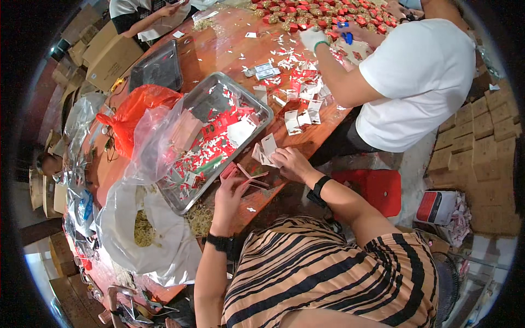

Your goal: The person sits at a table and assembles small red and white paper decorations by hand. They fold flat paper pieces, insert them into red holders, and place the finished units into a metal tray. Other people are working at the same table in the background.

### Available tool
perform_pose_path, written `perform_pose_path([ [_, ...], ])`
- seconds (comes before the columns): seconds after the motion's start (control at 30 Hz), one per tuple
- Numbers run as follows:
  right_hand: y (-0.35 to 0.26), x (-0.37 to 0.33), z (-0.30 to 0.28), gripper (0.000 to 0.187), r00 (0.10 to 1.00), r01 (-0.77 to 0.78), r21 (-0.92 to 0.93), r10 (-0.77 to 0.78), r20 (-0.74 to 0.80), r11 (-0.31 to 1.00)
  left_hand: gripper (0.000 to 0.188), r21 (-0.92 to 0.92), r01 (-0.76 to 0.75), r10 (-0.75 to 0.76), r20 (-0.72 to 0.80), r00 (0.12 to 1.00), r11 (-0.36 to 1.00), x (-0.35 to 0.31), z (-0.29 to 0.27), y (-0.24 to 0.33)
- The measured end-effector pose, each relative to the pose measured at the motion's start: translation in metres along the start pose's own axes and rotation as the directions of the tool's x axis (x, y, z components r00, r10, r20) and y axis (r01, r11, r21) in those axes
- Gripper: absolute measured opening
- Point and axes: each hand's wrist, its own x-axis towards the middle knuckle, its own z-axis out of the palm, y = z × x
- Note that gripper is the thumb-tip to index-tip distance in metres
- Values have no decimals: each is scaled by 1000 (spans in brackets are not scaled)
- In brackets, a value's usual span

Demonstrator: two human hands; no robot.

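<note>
My left hand (229,192) is closed around a fanned bunch of red-and-pink cards (251,179), just past the table's front edge. To its right, my right hand (292,165) pinches a few white cut-out cards (266,151), their pale sides facing up. The two bunches are close together but appear apart. Beside my left hand stands a metal tray (267,116) with red cards and small red and white paper scraps in it. More white cards (293,121) lie on the wooden table beyond my right hand.
A red plastic bag (131,123) and clear plastic bags (117,218) stand left of the tray, with a dark empty tray (158,68) behind. A co-worker in a white shirt (418,82) works at right near many red-and-gold pieces (328,13). A red stool (377,191) stands below.
</note>
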Motion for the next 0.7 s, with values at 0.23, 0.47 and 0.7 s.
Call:
perform_pose_path([
  [0.23,-10,8,-15,38,994,-102,123,107,-36,987,22,-25,13,-11,86,996,1000,77,55,-12],
  [0.47,-16,25,-26,37,926,-369,458,363,104,809,52,-418,93,-72,66,995,904,101,101,-7],
  [0.7,-7,24,-5,46,783,-474,860,356,510,-190,63,80,-70,84,-195,977,994,98,108,-2],
])
